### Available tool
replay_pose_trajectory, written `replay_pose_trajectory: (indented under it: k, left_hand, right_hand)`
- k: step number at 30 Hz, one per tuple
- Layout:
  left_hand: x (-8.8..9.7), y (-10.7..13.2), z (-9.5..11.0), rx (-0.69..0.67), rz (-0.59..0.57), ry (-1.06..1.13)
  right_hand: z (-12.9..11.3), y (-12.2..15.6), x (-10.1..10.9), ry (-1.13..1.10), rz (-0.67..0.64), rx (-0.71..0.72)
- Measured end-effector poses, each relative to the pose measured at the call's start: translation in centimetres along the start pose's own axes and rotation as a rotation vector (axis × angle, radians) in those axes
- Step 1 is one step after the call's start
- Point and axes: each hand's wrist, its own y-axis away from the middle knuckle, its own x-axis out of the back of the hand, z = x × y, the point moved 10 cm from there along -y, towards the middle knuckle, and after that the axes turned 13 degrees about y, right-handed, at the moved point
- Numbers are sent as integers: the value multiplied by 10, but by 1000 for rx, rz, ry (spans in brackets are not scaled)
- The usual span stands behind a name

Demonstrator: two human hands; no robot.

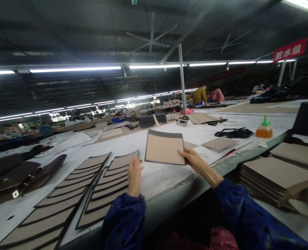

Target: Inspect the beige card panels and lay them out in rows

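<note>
My right hand (192, 160) pinches the right edge of a tan panel with dark borders (164, 147), thumb on its face. The panel is held up, tilted, over the white table. My left hand (134, 175) is off that panel, fingers loosely apart and nothing seen in them. It is in front of the nearer row of overlapping tan panels (109, 189) and hides part of its right side; whether it touches them I cannot tell. Farther left lies a second, longer row of overlapping panels (57, 199), also dark-edged.
Stacked tan panels (276, 175) sit on a lower surface at right. On the table are a bottle of amber liquid with a green nozzle (264, 129), black straps (233, 132), flat tan pieces (218, 144) and a metal post (182, 81). Dark bag parts (43, 172) lie at left.
</note>
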Motion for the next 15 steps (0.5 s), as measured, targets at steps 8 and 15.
replay_pose_trajectory:
  k: [8,15]
  left_hand:
    - [-67,24,-19,327,-443,687]
    - [-63,15,-42,393,-233,903]
  right_hand:
    - [27,-11,-18,-194,168,31]
    - [36,-3,-47,-51,31,51]
